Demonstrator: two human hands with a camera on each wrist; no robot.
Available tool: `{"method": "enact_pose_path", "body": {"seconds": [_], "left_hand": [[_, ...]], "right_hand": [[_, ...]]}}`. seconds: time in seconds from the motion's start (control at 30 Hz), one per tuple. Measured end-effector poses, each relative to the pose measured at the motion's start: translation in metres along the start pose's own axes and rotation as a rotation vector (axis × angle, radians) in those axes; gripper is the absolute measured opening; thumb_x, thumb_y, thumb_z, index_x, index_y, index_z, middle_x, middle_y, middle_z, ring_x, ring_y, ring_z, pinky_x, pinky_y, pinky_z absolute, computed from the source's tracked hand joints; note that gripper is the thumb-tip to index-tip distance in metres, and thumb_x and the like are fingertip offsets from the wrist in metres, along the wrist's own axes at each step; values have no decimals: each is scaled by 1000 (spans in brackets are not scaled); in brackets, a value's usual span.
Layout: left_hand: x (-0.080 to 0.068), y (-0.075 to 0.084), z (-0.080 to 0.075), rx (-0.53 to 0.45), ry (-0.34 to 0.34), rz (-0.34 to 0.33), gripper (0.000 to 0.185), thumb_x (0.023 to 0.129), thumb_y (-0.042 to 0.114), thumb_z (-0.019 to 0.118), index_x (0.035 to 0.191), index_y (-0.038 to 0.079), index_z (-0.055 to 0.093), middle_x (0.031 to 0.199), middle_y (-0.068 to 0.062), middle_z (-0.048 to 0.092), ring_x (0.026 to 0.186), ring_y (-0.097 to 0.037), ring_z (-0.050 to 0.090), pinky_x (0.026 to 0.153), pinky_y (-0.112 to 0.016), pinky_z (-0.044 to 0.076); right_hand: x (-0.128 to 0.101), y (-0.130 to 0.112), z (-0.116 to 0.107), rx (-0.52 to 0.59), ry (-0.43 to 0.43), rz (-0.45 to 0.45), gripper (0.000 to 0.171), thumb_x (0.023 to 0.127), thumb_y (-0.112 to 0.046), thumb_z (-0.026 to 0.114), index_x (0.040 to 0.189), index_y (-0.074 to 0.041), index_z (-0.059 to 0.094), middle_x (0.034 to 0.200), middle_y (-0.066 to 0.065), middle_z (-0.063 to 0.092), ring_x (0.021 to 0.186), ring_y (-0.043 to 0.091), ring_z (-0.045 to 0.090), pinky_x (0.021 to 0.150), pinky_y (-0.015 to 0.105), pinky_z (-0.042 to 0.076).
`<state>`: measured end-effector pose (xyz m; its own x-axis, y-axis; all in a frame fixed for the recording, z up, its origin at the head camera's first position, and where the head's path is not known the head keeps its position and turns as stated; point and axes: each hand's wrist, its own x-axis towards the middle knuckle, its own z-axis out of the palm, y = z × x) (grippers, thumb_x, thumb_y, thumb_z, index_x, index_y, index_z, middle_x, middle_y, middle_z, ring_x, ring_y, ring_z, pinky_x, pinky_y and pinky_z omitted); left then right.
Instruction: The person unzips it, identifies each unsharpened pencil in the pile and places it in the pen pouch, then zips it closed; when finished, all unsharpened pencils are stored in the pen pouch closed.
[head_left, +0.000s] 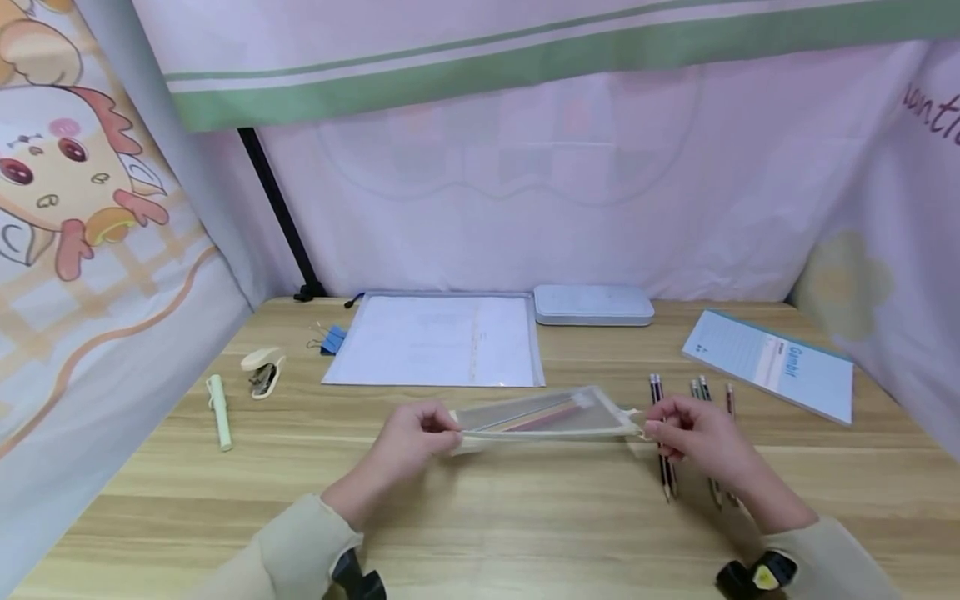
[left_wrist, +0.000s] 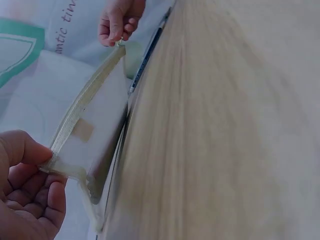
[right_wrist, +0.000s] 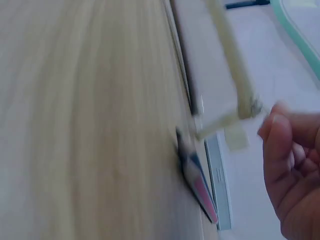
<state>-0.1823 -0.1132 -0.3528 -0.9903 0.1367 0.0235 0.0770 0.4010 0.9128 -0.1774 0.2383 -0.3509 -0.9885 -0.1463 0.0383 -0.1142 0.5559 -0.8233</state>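
A translucent zip pencil pouch (head_left: 547,417) with pencils inside is held just above the wooden table (head_left: 480,517), stretched between both hands. My left hand (head_left: 448,430) pinches its left end; the left wrist view shows thumb and fingers (left_wrist: 35,150) closed on that corner of the pouch (left_wrist: 95,125). My right hand (head_left: 651,428) pinches the zipper pull at the right end. The right wrist view is blurred, with the fingers (right_wrist: 285,165) beside the pouch's end (right_wrist: 225,70). Several loose pencils (head_left: 663,442) lie under and behind the right hand.
Behind the pouch lie a clear document folder (head_left: 438,340), a grey flat case (head_left: 592,304) and a blue booklet (head_left: 772,362) at right. A stapler (head_left: 262,371), a pale green pen (head_left: 219,400) and blue binder clips (head_left: 330,337) sit at left. Fabric curtains enclose the table.
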Motion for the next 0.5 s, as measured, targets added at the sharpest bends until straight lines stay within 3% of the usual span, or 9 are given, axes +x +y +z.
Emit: {"method": "enact_pose_path", "body": {"seconds": [0.13, 0.23, 0.5], "left_hand": [[4, 1, -6, 32, -7, -5, 8, 76, -1, 69, 75, 5, 65, 76, -3, 59, 71, -15, 50, 60, -23, 45], [6, -1, -8, 16, 3, -15, 6, 76, 0, 70, 78, 5, 66, 78, -3, 61, 71, -15, 51, 61, -23, 46], [9, -12, -6, -53, 95, -45, 9, 76, -1, 70, 82, 4, 67, 83, -3, 64, 77, -13, 55, 67, -23, 48]], "right_hand": [[2, -1, -4, 9, -21, -2, 19, 90, -13, 60, 99, 4, 58, 71, 9, 55, 60, 12, 54, 53, 28, 52], [6, -1, -3, 37, -65, 44, 27, 90, -14, 59, 109, 6, 57, 71, 8, 56, 60, 12, 55, 53, 27, 52], [9, 8, 1, 192, -373, 99, 58, 90, -15, 60, 134, 12, 35, 72, 6, 59, 60, 10, 55, 54, 23, 51]]}}
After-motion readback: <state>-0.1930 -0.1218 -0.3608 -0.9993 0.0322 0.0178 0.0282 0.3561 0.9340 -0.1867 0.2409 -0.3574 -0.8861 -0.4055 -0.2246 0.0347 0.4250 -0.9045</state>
